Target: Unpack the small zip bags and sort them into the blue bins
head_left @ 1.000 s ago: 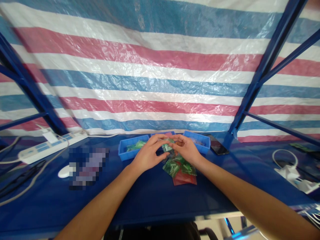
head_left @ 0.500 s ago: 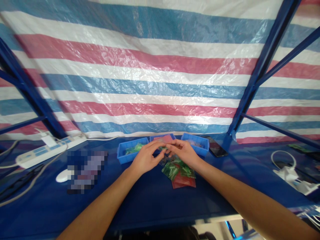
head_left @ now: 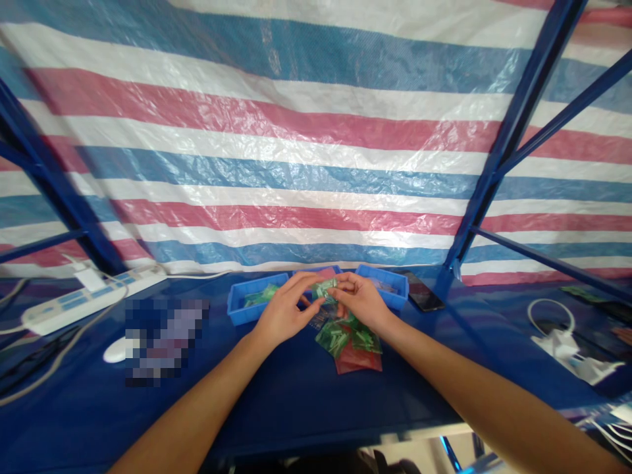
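Observation:
A small green-tinted plastic bag (head_left: pixel 324 289) is held up between my two hands, over the middle of the blue table. My left hand (head_left: pixel 288 309) pinches its left side, and my right hand (head_left: pixel 359 301) grips its right side with thumb and fingers. What lies inside the bag is too small to make out. Just below my right hand lie several green plastic bags (head_left: pixel 334 338) with pale slim pieces in them. Under these, a red plastic bag (head_left: pixel 359 361) sticks out toward me.
Behind my hands stand a left blue bin (head_left: pixel 241 308) with green bags, a middle blue bin (head_left: pixel 299 270) with something red, and a right blue bin (head_left: pixel 402 289). A phone (head_left: pixel 425 293) lies beside them. Power strips (head_left: pixel 54 308) and cables sit at both sides.
The green-tinted bag now shows more plainly between my fingers, turned toward me. Both hands stay in nearly the same place, and the view has shifted slightly.

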`<move>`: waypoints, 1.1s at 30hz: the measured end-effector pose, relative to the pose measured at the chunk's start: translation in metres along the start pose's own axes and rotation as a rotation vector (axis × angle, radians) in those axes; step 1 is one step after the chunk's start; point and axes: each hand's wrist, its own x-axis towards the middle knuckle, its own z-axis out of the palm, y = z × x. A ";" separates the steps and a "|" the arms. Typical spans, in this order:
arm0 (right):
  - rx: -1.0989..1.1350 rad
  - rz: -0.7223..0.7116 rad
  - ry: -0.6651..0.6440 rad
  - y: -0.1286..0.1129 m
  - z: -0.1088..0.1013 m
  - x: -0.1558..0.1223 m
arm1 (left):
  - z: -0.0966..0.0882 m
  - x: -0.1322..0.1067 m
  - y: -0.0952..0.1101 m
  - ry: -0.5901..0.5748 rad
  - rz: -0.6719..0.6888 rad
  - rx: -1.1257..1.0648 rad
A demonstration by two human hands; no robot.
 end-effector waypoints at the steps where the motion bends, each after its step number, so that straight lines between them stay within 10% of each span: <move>1: -0.012 -0.003 0.006 -0.002 -0.001 0.000 | -0.001 0.000 0.002 -0.010 0.019 0.015; 14: 0.014 0.063 0.027 -0.007 0.000 -0.004 | -0.005 0.006 -0.004 -0.006 0.227 0.180; 26: -0.091 -0.002 -0.086 -0.014 -0.001 -0.008 | -0.002 0.001 0.002 0.114 -0.031 0.134; 33: -0.002 0.053 0.016 -0.012 -0.004 -0.006 | -0.002 0.006 0.012 0.061 0.146 0.136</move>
